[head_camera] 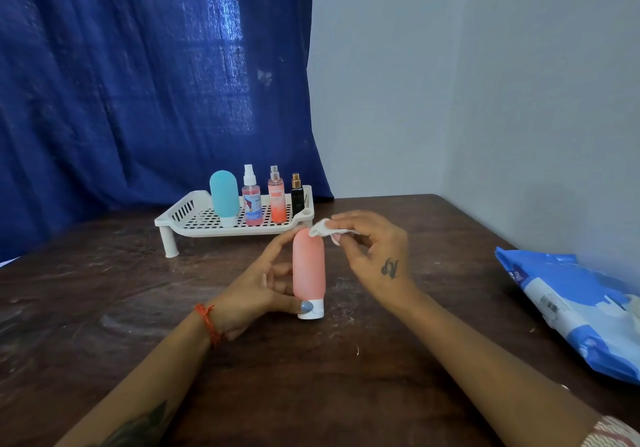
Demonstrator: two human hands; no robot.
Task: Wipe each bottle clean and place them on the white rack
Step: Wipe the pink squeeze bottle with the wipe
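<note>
Left hand: the left hand grips the pink bottle from its 9 o'clock side, thumb on the white cap, fingers curled round the body.
Right hand: the right hand pinches a crumpled white wipe between thumb and fingers; the wipe touches the bottle's rounded top at about its 1 o'clock.
Pink bottle, place: it sits between the two hands, cap down, touching or just above the table; which, I cannot tell.
Key relation: the bottle's long axis runs upright, cap at 6 o'clock, dome at 12. The white rack lies at 11 o'clock from the hands, near but apart. The left hand is the nearer to it and already holds the bottle, so by my judgement it would carry the bottle there once wiping ends.
Step in hand: wiping of what looks like the last bottle.
Bottle feel: matte, soft-looking, likely silicone, rounded like a capsule; the cap is hard, glossy plastic.
Rack: white plastic, perforated floor, slotted sides, short legs.
On the rack: a teal bottle of the same shape, a pink spray bottle, an orange spray bottle, a small black bottle, all upright in a row.
Free slot: bare floor shows on the rack at 9 o'clock of the teal bottle.
Table surface: dark, worn, streaked wood.
Farther out: a blue and white wipes pack at 3 o'clock; a blue curtain behind.
</note>
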